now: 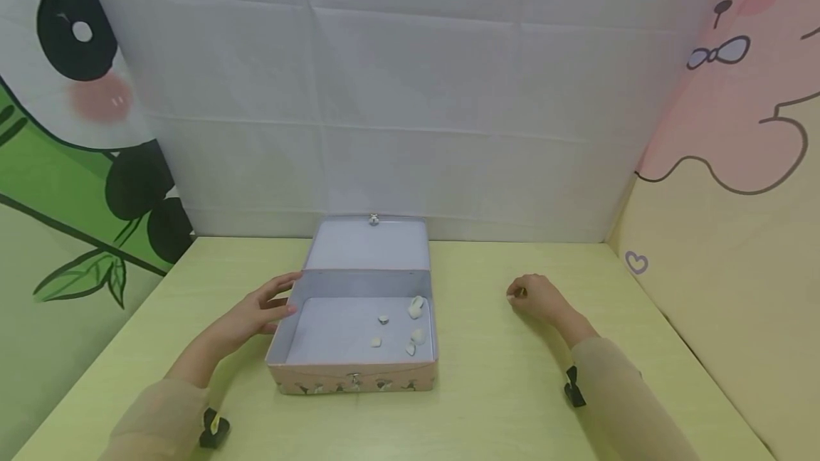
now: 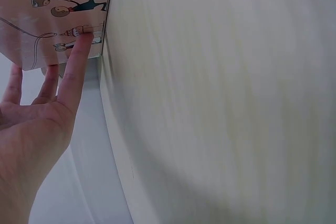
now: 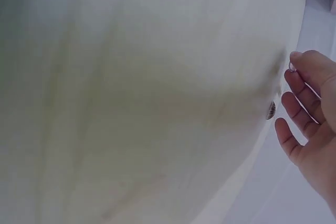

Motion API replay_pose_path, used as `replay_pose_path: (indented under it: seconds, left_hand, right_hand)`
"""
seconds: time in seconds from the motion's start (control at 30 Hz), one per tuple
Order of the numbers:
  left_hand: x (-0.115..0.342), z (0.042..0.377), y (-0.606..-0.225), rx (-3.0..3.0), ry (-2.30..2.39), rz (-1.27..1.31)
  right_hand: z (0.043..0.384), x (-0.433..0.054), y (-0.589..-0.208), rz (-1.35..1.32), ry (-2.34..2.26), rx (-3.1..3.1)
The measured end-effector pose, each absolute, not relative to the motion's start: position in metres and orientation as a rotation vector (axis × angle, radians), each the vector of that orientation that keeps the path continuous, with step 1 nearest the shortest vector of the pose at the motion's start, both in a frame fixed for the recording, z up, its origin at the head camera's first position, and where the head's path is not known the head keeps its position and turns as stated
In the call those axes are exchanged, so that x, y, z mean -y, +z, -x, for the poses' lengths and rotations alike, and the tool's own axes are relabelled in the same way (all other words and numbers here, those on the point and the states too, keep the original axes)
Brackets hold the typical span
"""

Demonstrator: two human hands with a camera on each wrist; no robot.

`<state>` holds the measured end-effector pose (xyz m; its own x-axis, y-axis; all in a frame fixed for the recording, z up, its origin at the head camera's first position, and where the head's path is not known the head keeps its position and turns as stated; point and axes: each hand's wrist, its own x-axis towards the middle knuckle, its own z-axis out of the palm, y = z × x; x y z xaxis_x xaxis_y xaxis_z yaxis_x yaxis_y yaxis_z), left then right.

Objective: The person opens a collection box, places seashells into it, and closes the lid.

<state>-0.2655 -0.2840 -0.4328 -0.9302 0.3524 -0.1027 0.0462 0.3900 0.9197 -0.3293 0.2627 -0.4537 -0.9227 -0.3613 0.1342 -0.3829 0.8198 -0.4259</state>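
Observation:
A pink tin box [image 1: 352,378] stands on the table with its lid [image 1: 368,244] raised. Several small whitish shells [image 1: 416,307] lie inside, mostly toward the right. My left hand [image 1: 259,311] rests its outstretched fingers against the box's left side; in the left wrist view, fingertips touch the printed wall [image 2: 63,9]. Right of the box, low over the table, my right hand [image 1: 538,297] pinches a small pale shell [image 3: 292,67] between thumb and index finger. Its other fingers are loosely bent. A dark striped shell [image 3: 271,110] lies close to those fingertips in the right wrist view.
The light yellow table [image 1: 474,404] meets a white cloth backdrop [image 1: 410,91] behind the box. Printed panels stand at both sides, a green one [image 1: 58,183] on the left and a pink and yellow one [image 1: 724,233] on the right.

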Motion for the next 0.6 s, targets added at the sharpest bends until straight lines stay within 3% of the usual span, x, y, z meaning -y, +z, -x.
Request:
replay_pose_path:
  seconds: [0.6]
  left_hand:
    - [0.284,0.266,-0.433,-2.377,1.545,-0.336]
  right_hand:
    - [0.317,-0.257,-0.419,-0.795,0.72,2.894]
